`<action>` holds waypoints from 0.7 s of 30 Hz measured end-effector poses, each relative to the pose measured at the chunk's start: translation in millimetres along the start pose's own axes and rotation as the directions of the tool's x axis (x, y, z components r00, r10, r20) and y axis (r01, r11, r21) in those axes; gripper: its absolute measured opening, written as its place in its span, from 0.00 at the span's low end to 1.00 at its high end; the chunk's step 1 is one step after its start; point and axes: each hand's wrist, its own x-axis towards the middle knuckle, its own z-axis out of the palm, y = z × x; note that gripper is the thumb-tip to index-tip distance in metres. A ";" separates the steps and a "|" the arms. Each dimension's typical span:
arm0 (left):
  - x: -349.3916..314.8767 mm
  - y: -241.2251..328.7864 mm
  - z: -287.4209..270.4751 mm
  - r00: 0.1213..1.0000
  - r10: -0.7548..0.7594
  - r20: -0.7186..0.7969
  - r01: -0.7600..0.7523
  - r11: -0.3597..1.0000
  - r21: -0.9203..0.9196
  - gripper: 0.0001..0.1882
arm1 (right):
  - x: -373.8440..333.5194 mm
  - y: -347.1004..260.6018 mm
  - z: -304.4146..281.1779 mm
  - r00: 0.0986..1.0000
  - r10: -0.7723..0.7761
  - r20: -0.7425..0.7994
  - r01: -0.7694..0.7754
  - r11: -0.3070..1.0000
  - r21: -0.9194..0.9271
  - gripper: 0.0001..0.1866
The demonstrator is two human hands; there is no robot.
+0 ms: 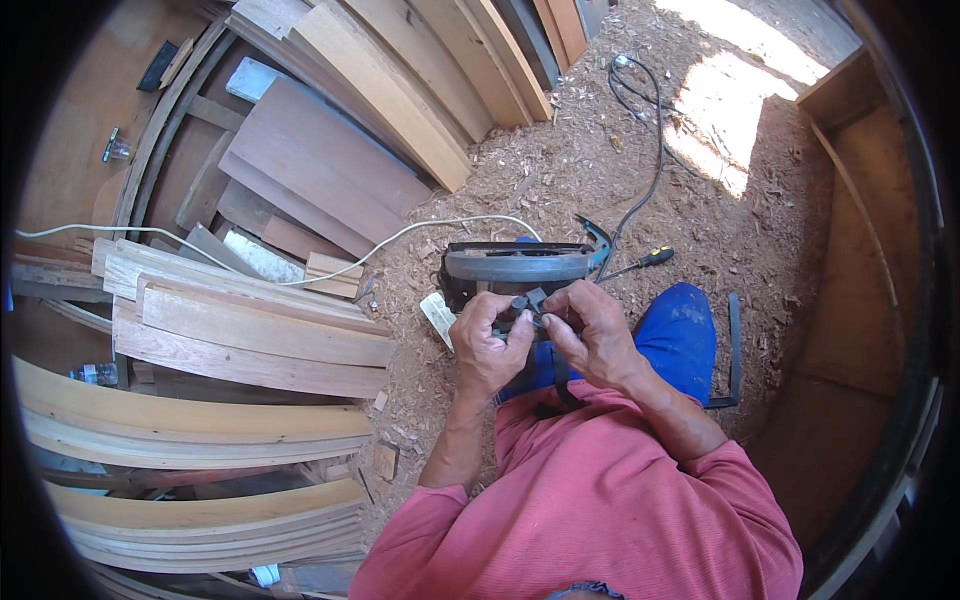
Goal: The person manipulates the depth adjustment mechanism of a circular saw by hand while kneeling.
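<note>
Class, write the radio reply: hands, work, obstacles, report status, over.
Left hand, right hand: both pinching. Small dark pieces between them. Screwdriver on ground beyond right hand, not blocking.

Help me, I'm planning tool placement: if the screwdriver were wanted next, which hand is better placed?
Probably the right hand: the screwdriver lies on the ground on that side. The left hand would have to reach across. Both hold small dark pieces, so either must first let go.
</note>
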 end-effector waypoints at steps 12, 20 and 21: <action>1.7 2.0 1.3 0.998 0.065 -0.002 -0.065 0.998 -0.005 0.11 | 3.1 -2.9 7.0 1.000 -0.011 -0.028 0.012 1.000 0.007 0.08; 0.9 -1.3 1.8 0.997 0.075 -0.005 -0.075 0.997 -0.014 0.12 | 4.2 -3.6 8.7 0.997 -0.062 -0.044 0.061 0.997 -0.040 0.08; 1.0 -1.5 1.6 0.997 0.079 -0.004 -0.079 0.997 -0.012 0.12 | 4.5 -4.1 8.3 0.997 -0.062 -0.037 0.061 0.997 -0.042 0.08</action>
